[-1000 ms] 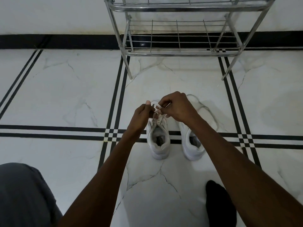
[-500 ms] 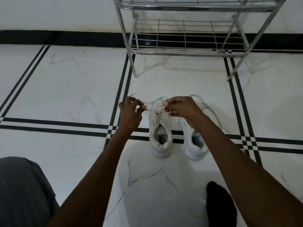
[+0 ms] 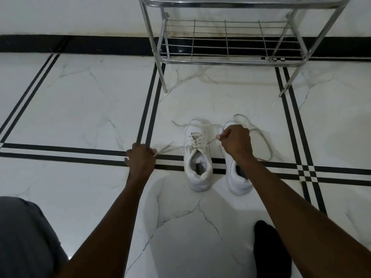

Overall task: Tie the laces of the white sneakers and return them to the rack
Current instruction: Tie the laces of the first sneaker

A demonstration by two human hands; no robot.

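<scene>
White marble-look floor tiles (image 3: 90, 109) with thin black double stripes fill pretty much the whole shot, and a black skirting band (image 3: 80, 45) runs along the bottom of the pale wall at the back. Up top there's a shiny chrome wire shoe rack (image 3: 230, 47) standing on the floor, bottom shelf bare.

Two white lace-up sneakers (image 3: 197, 167) sit side by side on the tile a little in front of the rack, toes pointing toward it, heels toward the camera. The one on the left is fully visible; the other is partly covered by the right forearm.

Left hand (image 3: 140, 161) is out to the left of the shoes, fingers curled closed around one end of the off-white flat shoelace (image 3: 176, 147), which runs taut from the fist back to the eyelets of the left shoe. Right hand (image 3: 235, 142) is a closed fist above the toe area of the right shoe, pinching the other end of that same lace, also pulled tight. So the lace is stretched out both ways from the crossed eyelets.

The other shoe's lace (image 3: 265, 141) just lies loose in a big loop on the floor to the right.

Bottom corners: grey trouser knee (image 3: 24, 237) on the left, black-socked foot (image 3: 269, 249) on the right.
</scene>
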